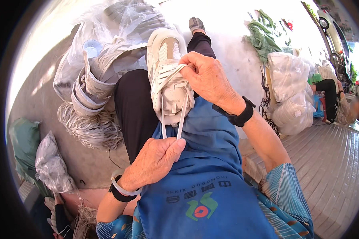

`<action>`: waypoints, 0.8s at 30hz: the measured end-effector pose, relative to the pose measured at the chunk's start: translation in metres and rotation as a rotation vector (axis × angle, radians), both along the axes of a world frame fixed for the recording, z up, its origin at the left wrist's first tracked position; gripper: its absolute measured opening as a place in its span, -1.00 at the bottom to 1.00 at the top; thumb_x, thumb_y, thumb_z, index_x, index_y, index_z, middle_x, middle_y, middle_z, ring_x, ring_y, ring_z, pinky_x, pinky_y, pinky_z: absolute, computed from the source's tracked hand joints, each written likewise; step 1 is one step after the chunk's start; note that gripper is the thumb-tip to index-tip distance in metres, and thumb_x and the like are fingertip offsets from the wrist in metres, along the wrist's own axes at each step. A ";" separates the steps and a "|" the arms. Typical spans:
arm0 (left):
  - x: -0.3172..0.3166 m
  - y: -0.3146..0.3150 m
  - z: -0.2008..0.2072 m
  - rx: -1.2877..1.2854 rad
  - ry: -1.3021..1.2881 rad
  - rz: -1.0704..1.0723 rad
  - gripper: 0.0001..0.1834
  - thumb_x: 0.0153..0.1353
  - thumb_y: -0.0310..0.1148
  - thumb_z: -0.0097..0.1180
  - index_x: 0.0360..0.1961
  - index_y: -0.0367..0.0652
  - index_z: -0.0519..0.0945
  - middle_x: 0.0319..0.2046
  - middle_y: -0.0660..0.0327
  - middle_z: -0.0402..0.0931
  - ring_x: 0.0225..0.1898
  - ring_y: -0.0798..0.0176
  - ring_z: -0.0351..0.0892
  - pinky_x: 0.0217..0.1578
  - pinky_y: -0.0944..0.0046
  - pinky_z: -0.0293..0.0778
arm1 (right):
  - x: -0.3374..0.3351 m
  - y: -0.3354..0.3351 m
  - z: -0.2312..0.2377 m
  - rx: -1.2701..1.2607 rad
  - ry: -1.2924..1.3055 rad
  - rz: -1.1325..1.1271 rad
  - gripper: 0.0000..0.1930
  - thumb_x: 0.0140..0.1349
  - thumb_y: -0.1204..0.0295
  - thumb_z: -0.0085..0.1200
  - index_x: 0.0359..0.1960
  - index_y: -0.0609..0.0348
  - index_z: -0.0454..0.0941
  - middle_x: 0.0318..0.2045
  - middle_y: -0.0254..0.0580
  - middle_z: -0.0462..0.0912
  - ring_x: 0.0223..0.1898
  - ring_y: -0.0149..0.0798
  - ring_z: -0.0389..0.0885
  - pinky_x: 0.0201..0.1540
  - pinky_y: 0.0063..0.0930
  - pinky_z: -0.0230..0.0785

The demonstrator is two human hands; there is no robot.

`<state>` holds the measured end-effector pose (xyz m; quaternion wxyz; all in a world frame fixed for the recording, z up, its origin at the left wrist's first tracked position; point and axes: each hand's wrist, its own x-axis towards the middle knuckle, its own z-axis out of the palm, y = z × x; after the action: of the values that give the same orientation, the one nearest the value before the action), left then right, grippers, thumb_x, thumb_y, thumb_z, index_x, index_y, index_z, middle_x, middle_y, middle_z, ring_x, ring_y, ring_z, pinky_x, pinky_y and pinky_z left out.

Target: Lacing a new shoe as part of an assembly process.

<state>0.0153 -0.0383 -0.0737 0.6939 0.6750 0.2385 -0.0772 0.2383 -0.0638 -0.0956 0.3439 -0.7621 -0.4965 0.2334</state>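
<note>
A beige and white sneaker upper (175, 95) rests on my lap, its toe pointing away from me. Pale laces (182, 119) run through its eyelets, and two long ends come down toward me. My left hand (155, 159) is closed on these lace ends just below the shoe's collar. Up by the top of the lacing, near the toe, my right hand (207, 75) pinches a strand of lace between thumb and forefinger. The fingertips partly hide that strand. Each wrist wears a black band.
Stacked shoe uppers (93, 85) and a heap of loose laces (91, 127) lie to the left, beside clear plastic bags. Further left are a green sack (26, 145) and a grey plastic bundle (54, 163). Plastic-wrapped packs (289, 77) stand at the right; beyond them another person sits.
</note>
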 end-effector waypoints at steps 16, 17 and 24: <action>-0.027 0.014 0.023 0.158 -0.104 -0.089 -0.55 0.33 -0.24 0.09 -0.65 -0.28 0.38 -0.74 0.09 0.28 -0.70 0.06 0.27 -0.63 0.18 0.21 | 0.024 -0.037 -0.002 0.011 0.209 -0.124 -0.82 0.21 0.43 0.09 -0.31 0.34 0.60 -0.60 -0.25 0.59 -0.55 -0.46 0.49 -0.43 -0.53 0.37; -0.026 0.012 0.022 0.158 -0.100 -0.088 -0.55 0.33 -0.24 0.09 -0.65 -0.28 0.38 -0.74 0.09 0.28 -0.70 0.06 0.27 -0.63 0.18 0.21 | 0.016 -0.043 0.012 -0.115 0.269 -0.088 -0.77 0.29 0.37 0.04 -0.34 0.32 0.61 -0.63 -0.26 0.58 -0.63 -0.49 0.46 -0.53 -0.57 0.32; -0.006 -0.003 0.020 0.163 -0.125 -0.120 -0.57 0.31 -0.26 0.11 -0.64 -0.28 0.38 -0.73 0.03 0.29 -0.68 -0.05 0.28 -0.62 0.12 0.23 | -0.032 -0.067 0.022 -0.463 0.894 0.119 -0.58 0.40 0.11 -0.06 -0.17 0.30 0.59 -0.49 -0.29 0.62 -0.71 -0.56 0.37 -0.67 -0.68 0.18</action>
<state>0.0091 -0.0411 -0.0538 0.6445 0.7456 0.1595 -0.0569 0.2063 -0.1308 -0.0738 0.3311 -0.6143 -0.2784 0.6599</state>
